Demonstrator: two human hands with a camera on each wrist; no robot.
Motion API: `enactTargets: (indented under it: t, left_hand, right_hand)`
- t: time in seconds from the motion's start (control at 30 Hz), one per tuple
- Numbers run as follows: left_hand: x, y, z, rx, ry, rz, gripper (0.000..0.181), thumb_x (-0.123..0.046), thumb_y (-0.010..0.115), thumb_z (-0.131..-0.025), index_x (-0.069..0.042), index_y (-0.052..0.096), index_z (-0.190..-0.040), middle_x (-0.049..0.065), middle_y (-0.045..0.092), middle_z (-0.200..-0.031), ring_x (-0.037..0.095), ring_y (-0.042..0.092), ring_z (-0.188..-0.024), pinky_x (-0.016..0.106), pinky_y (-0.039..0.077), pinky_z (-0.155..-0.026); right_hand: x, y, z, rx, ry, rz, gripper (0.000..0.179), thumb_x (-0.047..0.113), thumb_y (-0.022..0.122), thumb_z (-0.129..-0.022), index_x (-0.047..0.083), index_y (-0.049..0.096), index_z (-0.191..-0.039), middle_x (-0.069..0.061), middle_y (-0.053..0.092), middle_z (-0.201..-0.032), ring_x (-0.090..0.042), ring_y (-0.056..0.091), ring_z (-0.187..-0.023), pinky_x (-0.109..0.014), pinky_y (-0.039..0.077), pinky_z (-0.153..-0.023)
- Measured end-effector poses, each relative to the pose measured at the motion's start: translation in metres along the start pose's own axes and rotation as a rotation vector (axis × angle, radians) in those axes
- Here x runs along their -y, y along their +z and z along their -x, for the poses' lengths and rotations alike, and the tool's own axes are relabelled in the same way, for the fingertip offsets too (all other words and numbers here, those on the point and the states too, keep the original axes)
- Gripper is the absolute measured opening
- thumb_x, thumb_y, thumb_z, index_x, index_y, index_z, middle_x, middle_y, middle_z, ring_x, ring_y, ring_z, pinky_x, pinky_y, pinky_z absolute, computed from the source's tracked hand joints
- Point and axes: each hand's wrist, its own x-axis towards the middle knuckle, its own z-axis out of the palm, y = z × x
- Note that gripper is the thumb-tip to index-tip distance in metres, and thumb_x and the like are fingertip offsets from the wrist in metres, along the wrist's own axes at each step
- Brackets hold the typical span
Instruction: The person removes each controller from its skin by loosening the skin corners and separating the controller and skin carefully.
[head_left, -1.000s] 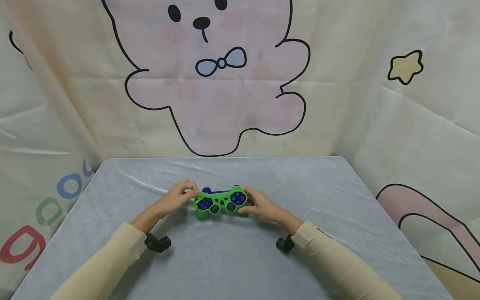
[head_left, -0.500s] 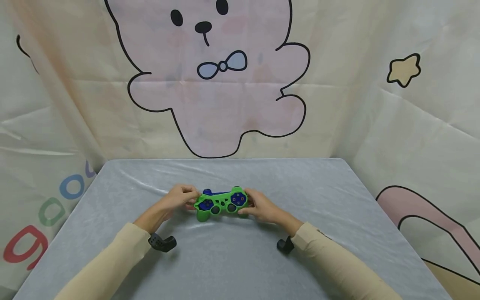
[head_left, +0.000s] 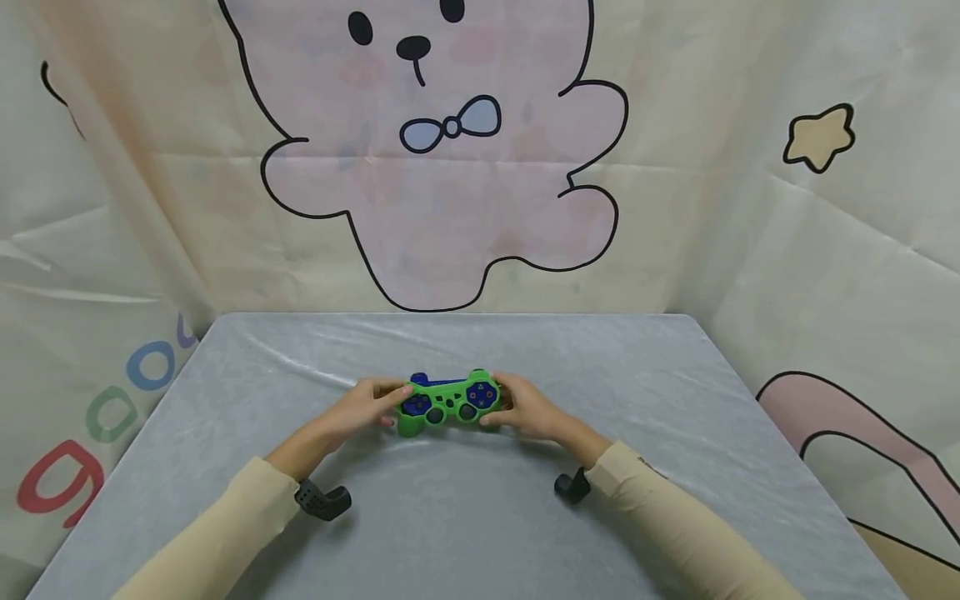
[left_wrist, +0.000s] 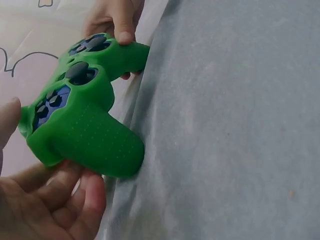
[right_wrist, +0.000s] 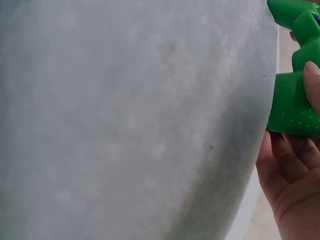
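A blue game controller (head_left: 452, 390) in a green rubbery cover (left_wrist: 100, 142) is held up over the middle of the table, buttons and sticks facing up. Blue body shows along its far edge, outside the cover. My left hand (head_left: 367, 406) grips the left end, thumb on the upper corner and fingers underneath, as the left wrist view also shows. At the other end my right hand (head_left: 531, 410) holds the right grip, its thumb on the near side and fingers curled below. Only part of that hand and the green cover (right_wrist: 292, 102) shows in the right wrist view.
A grey cloth-covered table (head_left: 465, 533) lies under both arms. Behind it hangs a cream curtain (head_left: 660, 208) with a cartoon bear; more printed cloth stands at both sides. Black wrist cameras (head_left: 324, 500) sit at the cuffs of both beige sleeves.
My left hand has shifted its hold, from fingertips at the cover's left corner to the thumb on top with fingers beneath. My right hand keeps its hold.
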Motion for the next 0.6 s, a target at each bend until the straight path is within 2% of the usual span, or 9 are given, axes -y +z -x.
enactTargets:
  t: [0.1, 0.23, 0.33, 0.47, 0.6]
  left_hand:
    - [0.000, 0.000, -0.001, 0.019, 0.005, -0.020, 0.061, -0.040, 0.052, -0.105, 0.000, 0.045, -0.150, 0.023, 0.054, -0.148, 0.019, 0.066, -0.104, 0.038, 0.052, -0.099]
    - [0.003, -0.001, -0.002, 0.043, 0.009, -0.029, 0.061, -0.032, 0.053, -0.106, 0.001, 0.036, -0.155, 0.027, 0.052, -0.148, 0.027, 0.068, -0.111, 0.047, 0.050, -0.106]
    - [0.004, 0.000, -0.005, 0.053, 0.023, -0.031, 0.061, -0.028, 0.052, -0.107, 0.004, 0.032, -0.155, 0.030, 0.052, -0.146, 0.031, 0.067, -0.114, 0.049, 0.049, -0.106]
    - [0.005, 0.000, -0.005, 0.046, 0.022, -0.011, 0.060, -0.026, 0.051, -0.107, 0.004, 0.032, -0.155, 0.029, 0.050, -0.148, 0.032, 0.065, -0.119, 0.049, 0.049, -0.107]
    - [0.006, 0.001, -0.004, 0.040, 0.029, 0.025, 0.059, -0.026, 0.053, -0.107, 0.003, 0.034, -0.155, 0.025, 0.054, -0.146, 0.027, 0.064, -0.120, 0.045, 0.050, -0.106]
  right_hand:
    - [0.000, 0.000, 0.000, -0.007, 0.017, -0.006, 0.045, 0.009, 0.077, -0.088, 0.001, 0.056, -0.128, -0.014, 0.070, -0.116, -0.023, 0.071, -0.106, -0.024, 0.059, -0.085]
    - [0.001, 0.000, 0.000, -0.007, 0.016, -0.021, 0.045, 0.006, 0.077, -0.088, 0.000, 0.056, -0.126, -0.015, 0.071, -0.115, -0.022, 0.071, -0.105, -0.024, 0.059, -0.084]
    - [0.002, -0.002, 0.000, 0.003, 0.014, -0.022, 0.045, 0.007, 0.077, -0.088, 0.000, 0.056, -0.127, -0.014, 0.071, -0.116, -0.018, 0.071, -0.103, -0.024, 0.058, -0.084]
    - [0.001, -0.009, 0.000, 0.069, 0.002, -0.075, 0.046, 0.014, 0.070, -0.096, -0.001, 0.053, -0.135, -0.016, 0.070, -0.121, -0.019, 0.069, -0.109, -0.027, 0.058, -0.090]
    - [-0.004, -0.022, 0.002, 0.186, 0.036, -0.204, 0.058, 0.020, 0.056, -0.105, -0.005, 0.036, -0.152, -0.025, 0.056, -0.144, -0.032, 0.059, -0.130, -0.037, 0.053, -0.104]
